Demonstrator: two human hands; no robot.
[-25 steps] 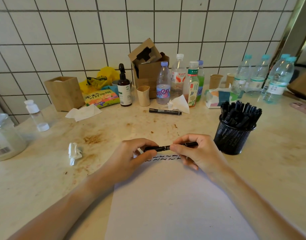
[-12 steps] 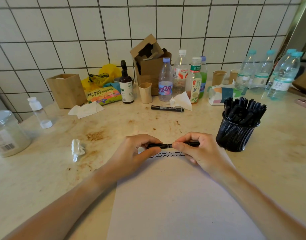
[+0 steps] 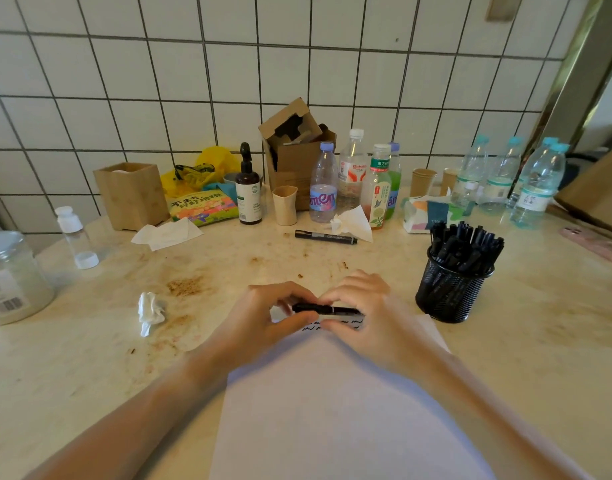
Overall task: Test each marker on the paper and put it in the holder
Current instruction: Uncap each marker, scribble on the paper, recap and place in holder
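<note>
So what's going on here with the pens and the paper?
A person holds one black marker level between both hands, left hand and right hand, just above the white paper, which already has squiggles at its top edge. A mesh holder full of markers stands to the right. Another marker lies further back.

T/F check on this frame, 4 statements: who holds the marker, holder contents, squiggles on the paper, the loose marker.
1. Both hands, left and right, hold one black marker above the paper. True.
2. The mesh holder is empty. False: it is packed with black markers.
3. The paper already has black squiggles near its far edge. True.
4. The loose marker lies on the paper. False: it lies on the counter by the bottles.
</note>
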